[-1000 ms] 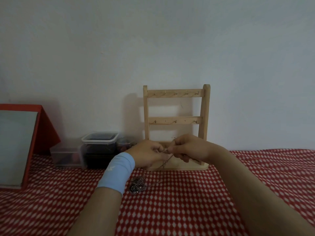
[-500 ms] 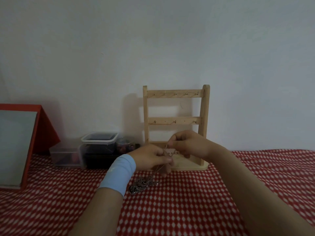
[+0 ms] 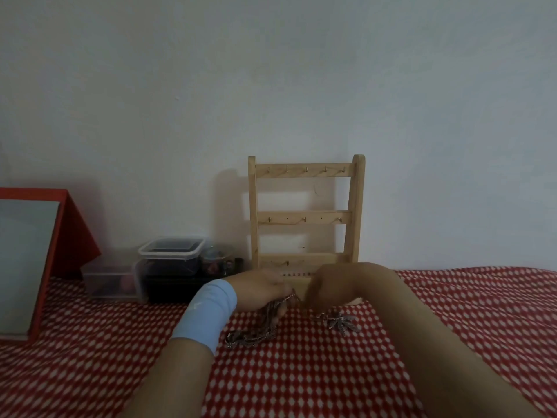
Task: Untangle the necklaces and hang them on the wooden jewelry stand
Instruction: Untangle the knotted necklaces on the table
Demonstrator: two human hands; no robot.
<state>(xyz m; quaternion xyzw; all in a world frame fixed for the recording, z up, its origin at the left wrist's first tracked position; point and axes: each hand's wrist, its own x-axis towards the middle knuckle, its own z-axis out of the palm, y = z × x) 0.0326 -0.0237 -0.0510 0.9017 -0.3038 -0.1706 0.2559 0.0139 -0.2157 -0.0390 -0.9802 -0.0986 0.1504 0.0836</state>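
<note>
Before wooden jewelry stand (image 3: 304, 217), left hand (image 3: 259, 289), right hand (image 3: 330, 286) pinching tangled necklaces (image 3: 253, 337)

This looks like a room in a home, set up for a small personal chore rather than trade or lab work. A red-and-white patterned cloth (image 3: 301, 381) covers the desk, rumpled towards the right, and a plain pale painted wall (image 3: 271, 86) rises directly behind it. A red-framed mirror (image 3: 27, 260) stands propped at the left. Beside it sit household plastic storage tubs (image 3: 170, 251) and a small jar (image 3: 215, 262) of colourful bits. A wooden jewelry stand (image 3: 304, 217) stands against the wall, and a few necklaces (image 3: 253, 336) lie on the cloth: personal belongings, not stock.
</note>
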